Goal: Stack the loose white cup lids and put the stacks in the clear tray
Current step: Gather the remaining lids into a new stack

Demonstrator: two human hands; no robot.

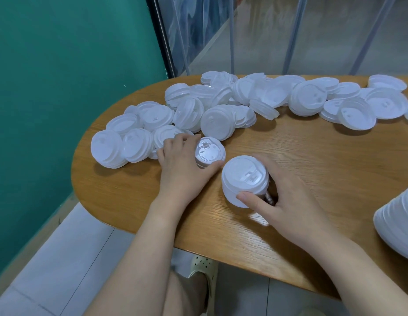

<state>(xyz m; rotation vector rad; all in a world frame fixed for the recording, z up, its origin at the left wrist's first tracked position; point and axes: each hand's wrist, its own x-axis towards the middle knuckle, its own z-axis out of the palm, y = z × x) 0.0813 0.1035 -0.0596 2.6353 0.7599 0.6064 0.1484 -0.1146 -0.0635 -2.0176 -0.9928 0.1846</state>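
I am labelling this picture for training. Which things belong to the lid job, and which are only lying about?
Job:
left hand on a small stack
right hand gripping a taller stack
loose lids
stacked lids at the right edge

Not job:
table
shoe
curtain strips

A rounded wooden counter [301,156] carries a long scatter of loose white cup lids [221,103] along its far side, two short lid stacks [245,179] near the front, and a taller stack [399,224] at right.
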